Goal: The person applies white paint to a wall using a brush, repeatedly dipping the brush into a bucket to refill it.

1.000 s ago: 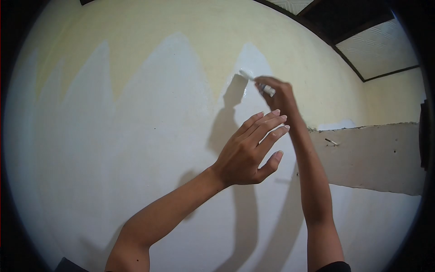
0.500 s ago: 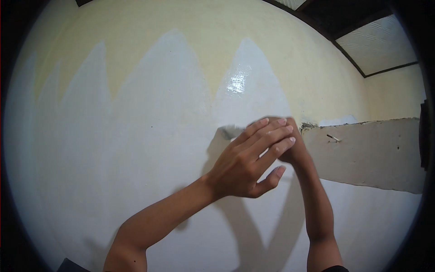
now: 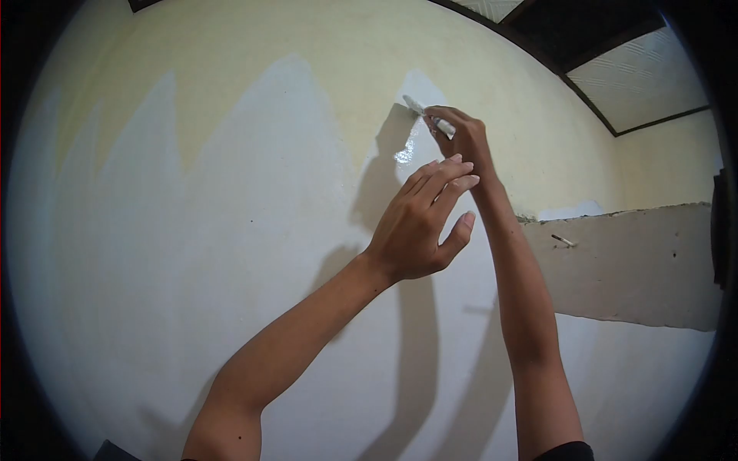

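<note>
My right hand [image 3: 461, 138] is raised to the upper part of the wall [image 3: 254, 292], its fingers wrapped around a paintbrush [image 3: 416, 106]. The brush's pale bristles are at the wall, pointing up and left, near the top of a white painted peak. Just below and left of it, my left hand [image 3: 423, 215] is held up with its back toward me. Its fingers are outstretched, with nothing visible in it. Wet white paint [image 3: 405, 156] shines beside the right hand.
White paint rises in several pointed peaks over the yellow upper wall [image 3: 369, 38]. At right is a rough grey unpainted band [image 3: 630, 269] with a small peg [image 3: 563, 240] sticking out. Dark ceiling beams [image 3: 565, 74] run across the top right.
My right hand has moved up the wall with the paintbrush, out from behind my left hand. My left hand has risen slightly too.
</note>
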A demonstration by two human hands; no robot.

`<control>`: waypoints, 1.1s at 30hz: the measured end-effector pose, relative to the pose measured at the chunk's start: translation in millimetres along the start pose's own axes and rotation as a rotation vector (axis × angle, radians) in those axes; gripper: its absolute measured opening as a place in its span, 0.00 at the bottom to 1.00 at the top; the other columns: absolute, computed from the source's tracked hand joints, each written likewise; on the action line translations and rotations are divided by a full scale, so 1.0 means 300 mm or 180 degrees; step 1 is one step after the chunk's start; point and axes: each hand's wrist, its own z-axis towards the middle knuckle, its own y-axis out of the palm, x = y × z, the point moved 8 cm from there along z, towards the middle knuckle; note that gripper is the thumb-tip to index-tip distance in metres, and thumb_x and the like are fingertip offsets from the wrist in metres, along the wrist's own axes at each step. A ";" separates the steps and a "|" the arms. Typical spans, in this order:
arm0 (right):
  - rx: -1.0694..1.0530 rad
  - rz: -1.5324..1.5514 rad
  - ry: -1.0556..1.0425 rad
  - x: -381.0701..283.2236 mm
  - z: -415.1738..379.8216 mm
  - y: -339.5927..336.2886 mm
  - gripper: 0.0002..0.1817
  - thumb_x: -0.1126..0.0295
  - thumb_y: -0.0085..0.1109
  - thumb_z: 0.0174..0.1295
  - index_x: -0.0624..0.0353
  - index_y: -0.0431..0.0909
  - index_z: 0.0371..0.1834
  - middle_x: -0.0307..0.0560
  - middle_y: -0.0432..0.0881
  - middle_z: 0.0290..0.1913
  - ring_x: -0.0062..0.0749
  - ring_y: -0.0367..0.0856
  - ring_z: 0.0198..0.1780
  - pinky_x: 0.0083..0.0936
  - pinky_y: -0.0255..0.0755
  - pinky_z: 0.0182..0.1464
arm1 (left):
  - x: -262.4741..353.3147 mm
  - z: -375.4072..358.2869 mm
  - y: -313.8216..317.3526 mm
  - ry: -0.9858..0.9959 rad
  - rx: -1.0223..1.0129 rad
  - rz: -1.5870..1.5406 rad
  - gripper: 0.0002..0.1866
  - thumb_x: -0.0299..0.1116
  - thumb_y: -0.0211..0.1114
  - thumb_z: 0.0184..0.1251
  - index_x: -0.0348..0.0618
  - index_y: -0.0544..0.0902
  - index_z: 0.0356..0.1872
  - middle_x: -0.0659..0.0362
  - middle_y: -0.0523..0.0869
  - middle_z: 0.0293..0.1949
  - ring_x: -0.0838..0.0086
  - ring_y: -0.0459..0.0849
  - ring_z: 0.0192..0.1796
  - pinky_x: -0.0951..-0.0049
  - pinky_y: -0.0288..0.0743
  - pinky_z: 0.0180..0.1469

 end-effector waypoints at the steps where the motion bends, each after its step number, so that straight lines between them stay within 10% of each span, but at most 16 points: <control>1: 0.0100 -0.0009 -0.0244 -0.008 -0.014 0.011 0.16 0.79 0.67 0.57 0.62 0.86 0.51 0.58 0.88 0.51 0.52 0.89 0.47 0.34 0.82 0.46 | 0.000 -0.002 -0.001 0.0013 -0.0003 -0.0004 0.22 0.34 0.59 0.69 0.36 0.79 0.61 0.48 0.80 0.65 0.52 0.73 0.74 0.48 0.62 0.77; 11: -0.1309 0.0637 0.0981 -0.205 -0.346 0.036 0.15 0.82 0.67 0.50 0.63 0.82 0.44 0.53 0.87 0.42 0.54 0.87 0.42 0.39 0.82 0.43 | 0.033 -0.072 -0.071 0.0113 -0.0098 -0.0029 0.22 0.34 0.59 0.68 0.36 0.79 0.61 0.48 0.81 0.63 0.49 0.76 0.71 0.46 0.65 0.75; 17: -0.0960 0.0698 0.0571 -0.370 -0.370 -0.152 0.15 0.82 0.70 0.47 0.63 0.84 0.41 0.52 0.87 0.41 0.51 0.89 0.41 0.40 0.83 0.42 | 0.096 -0.089 -0.069 0.0177 -0.0219 -0.0243 0.23 0.37 0.58 0.69 0.36 0.79 0.61 0.47 0.81 0.63 0.49 0.77 0.71 0.43 0.65 0.73; 24: 0.0010 0.0204 0.0255 -0.055 -0.185 -0.118 0.14 0.78 0.65 0.60 0.65 0.84 0.50 0.60 0.87 0.52 0.55 0.89 0.49 0.37 0.83 0.49 | 0.121 -0.042 0.043 0.0337 -0.0206 -0.0266 0.25 0.34 0.59 0.68 0.38 0.77 0.65 0.47 0.77 0.70 0.49 0.72 0.75 0.44 0.63 0.76; 33: -0.1346 0.0454 0.0977 -0.122 -0.327 -0.124 0.09 0.76 0.65 0.60 0.66 0.84 0.42 0.56 0.88 0.35 0.50 0.83 0.32 0.34 0.78 0.38 | 0.125 -0.045 0.066 0.0332 -0.0278 -0.0293 0.26 0.34 0.60 0.67 0.38 0.77 0.66 0.47 0.77 0.69 0.48 0.72 0.75 0.44 0.64 0.76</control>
